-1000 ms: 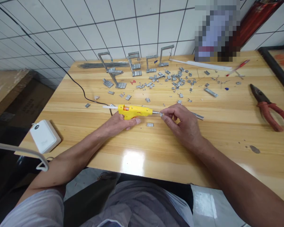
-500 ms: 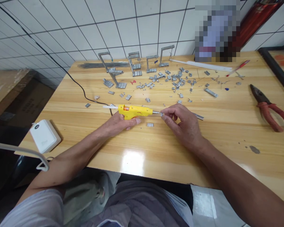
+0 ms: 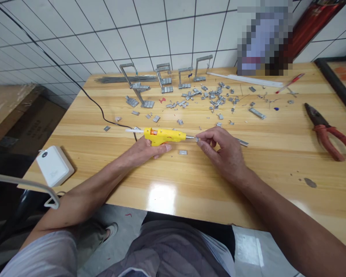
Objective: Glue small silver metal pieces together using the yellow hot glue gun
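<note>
My left hand (image 3: 145, 151) is closed around the handle of a yellow glue gun (image 3: 168, 135), which points to the right. A clear glue stick (image 3: 134, 130) pokes out of its back end. Between thumb and forefinger, my right hand (image 3: 223, 152) pinches a small grey metal piece (image 3: 197, 139) at the gun's nozzle tip. Whether nozzle and piece touch is too small to tell. Just below the gun, a flat grey metal piece (image 3: 183, 152) lies on the wooden table (image 3: 207, 192). A grey metal strip (image 3: 242, 142) is partly hidden behind my right hand.
Several grey metal stands (image 3: 167, 89) are along the back, with many scattered metal bits (image 3: 217, 96) beside them. Red-handled pliers (image 3: 328, 134) lie at right, a white power bank (image 3: 55, 166) at left. A black cord (image 3: 95, 102) crosses the left side to the gun.
Both hands, the glue gun and the pinched metal piece hold nearly the same position. Below the table at left, another person's leg and shoe have shifted left, baring more floor.
</note>
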`<state>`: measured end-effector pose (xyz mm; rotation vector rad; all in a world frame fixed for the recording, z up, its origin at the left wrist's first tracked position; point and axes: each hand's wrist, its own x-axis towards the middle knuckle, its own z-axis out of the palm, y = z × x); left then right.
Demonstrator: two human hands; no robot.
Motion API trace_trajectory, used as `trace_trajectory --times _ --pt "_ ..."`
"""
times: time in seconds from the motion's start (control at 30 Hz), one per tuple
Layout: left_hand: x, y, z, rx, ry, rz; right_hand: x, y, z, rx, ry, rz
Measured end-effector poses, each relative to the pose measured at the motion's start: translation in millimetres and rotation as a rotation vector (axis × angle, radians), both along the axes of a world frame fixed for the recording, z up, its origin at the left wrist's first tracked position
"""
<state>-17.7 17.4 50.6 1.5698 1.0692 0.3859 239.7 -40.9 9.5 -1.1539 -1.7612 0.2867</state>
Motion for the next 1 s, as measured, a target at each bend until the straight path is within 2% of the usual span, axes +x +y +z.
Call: trace_trajectory --times 0.33,0.77,1.0 --pt "-3.2 0.9 -3.8 0.016 0.006 -0.015 -0.1 -0.9 4.0 -0.027 -0.004 0.0" --pt "-4.4 2.1 -7.3 0.02 0.006 -0.021 -0.8 -0.6 1.5 -0.003 0.022 0.003" --pt "-3.3 1.5 -7.4 0.01 -0.013 -0.002 0.1 -0.4 1.2 -0.044 0.017 0.001"
